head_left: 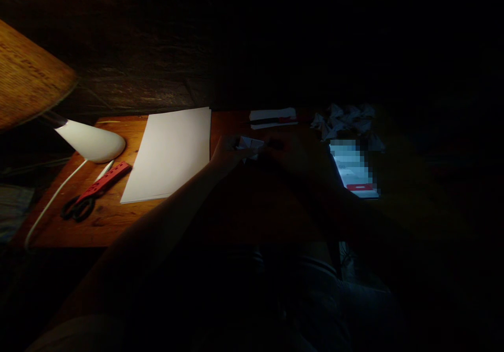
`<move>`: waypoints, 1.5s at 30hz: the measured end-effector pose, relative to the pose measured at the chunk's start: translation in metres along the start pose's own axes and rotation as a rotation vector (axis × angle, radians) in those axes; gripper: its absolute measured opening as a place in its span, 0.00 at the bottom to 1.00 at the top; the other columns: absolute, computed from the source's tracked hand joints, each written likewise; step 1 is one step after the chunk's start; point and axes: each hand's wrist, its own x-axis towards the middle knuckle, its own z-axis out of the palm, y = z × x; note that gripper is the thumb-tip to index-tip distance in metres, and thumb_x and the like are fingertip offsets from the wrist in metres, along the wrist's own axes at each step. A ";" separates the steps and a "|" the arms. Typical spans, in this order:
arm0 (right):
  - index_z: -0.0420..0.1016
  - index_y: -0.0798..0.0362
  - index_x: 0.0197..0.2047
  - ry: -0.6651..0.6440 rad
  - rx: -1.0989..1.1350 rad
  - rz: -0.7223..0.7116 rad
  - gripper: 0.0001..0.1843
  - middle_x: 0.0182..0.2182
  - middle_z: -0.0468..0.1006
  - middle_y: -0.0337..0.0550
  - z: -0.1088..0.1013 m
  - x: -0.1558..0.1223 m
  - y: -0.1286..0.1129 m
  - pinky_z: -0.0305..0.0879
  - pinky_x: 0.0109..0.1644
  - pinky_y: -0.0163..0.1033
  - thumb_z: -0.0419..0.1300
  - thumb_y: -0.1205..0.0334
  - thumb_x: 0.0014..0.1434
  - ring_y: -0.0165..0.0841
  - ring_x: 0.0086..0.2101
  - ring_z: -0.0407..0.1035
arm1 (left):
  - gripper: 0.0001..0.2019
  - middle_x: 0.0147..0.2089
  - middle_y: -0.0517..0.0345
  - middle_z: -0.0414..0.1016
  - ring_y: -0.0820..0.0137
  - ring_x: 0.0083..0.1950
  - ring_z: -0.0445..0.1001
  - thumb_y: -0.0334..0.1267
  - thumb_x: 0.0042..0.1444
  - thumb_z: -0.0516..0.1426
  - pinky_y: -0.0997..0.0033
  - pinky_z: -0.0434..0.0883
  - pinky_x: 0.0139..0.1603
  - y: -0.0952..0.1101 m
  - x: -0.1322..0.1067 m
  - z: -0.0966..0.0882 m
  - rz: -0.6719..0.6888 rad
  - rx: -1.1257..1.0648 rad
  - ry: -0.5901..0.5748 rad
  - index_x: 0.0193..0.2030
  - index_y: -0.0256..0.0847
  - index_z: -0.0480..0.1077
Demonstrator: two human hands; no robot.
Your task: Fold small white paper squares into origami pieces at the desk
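Observation:
Near the middle of the wooden table, a small piece of folded white paper (251, 143) is held up between my two hands. My left hand (227, 155) is closed on its left side, thumb and fingers pinching it. At the paper's right side is my right hand (281, 149), deep in shadow, with its fingers bent close to the edge. How firmly the right fingers grip it is hard to make out in the dark. Left of my hands lies a stack of white paper sheets (173, 152).
A lamp (92, 142) with a cord stands at the left. Scissors (96, 189) with black handles and a red blade cover lie before it. Behind my hands is a dark, slim tool (275, 121) on white paper. Folded paper pieces (346, 121) and a lit phone (354, 171) are at right.

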 end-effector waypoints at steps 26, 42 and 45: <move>0.72 0.49 0.27 0.047 -0.027 0.034 0.11 0.27 0.75 0.38 -0.002 -0.002 -0.007 0.65 0.40 0.40 0.68 0.61 0.59 0.36 0.33 0.68 | 0.12 0.29 0.57 0.82 0.70 0.31 0.78 0.40 0.48 0.75 0.73 0.73 0.31 -0.012 0.005 -0.001 -0.030 -0.035 0.094 0.29 0.38 0.78; 0.78 0.49 0.30 0.000 0.023 0.010 0.16 0.30 0.79 0.40 0.002 -0.002 0.004 0.67 0.39 0.40 0.72 0.47 0.59 0.37 0.35 0.71 | 0.09 0.30 0.57 0.80 0.70 0.31 0.76 0.39 0.49 0.71 0.71 0.72 0.33 -0.005 0.001 -0.001 -0.008 -0.035 0.053 0.31 0.38 0.78; 0.77 0.49 0.30 -0.019 0.034 0.015 0.20 0.30 0.79 0.40 0.001 -0.002 0.004 0.67 0.38 0.40 0.73 0.42 0.58 0.36 0.34 0.70 | 0.09 0.29 0.58 0.80 0.70 0.30 0.75 0.39 0.47 0.72 0.72 0.72 0.32 -0.005 0.001 -0.002 0.008 -0.036 0.039 0.29 0.38 0.78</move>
